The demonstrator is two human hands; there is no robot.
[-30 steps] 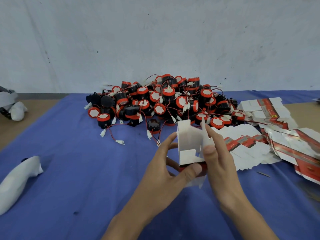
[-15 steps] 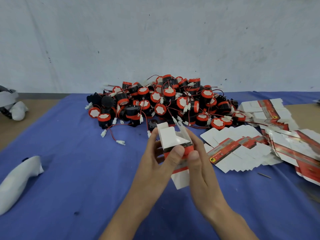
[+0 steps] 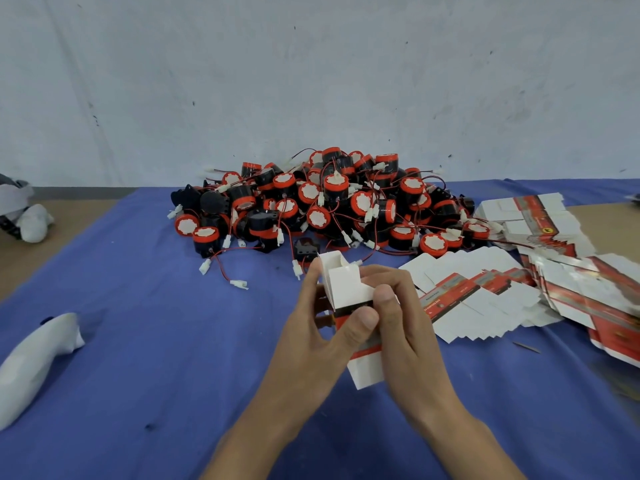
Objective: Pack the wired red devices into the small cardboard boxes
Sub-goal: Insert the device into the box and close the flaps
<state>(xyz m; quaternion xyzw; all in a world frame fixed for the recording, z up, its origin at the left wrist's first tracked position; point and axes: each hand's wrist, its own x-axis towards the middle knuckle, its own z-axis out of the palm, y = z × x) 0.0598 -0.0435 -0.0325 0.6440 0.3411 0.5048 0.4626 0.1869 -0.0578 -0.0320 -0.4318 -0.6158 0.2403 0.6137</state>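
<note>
Fingers of left hand [image 3: 310,336] and right hand [image 3: 407,329] grip a small box [image 3: 346,285] over blue cloth [image 3: 173,341], grey wall [image 3: 311,81] behind.

Nothing here can actually be read. The flat cartons [image 3: 485,306] just right of the pile of red devices [image 3: 332,206] carry red bands with lines of small print, too blurred to make out. A far carton [image 3: 533,220], also right of the pile, bears a small yellow round emblem, its design unclear.
</note>
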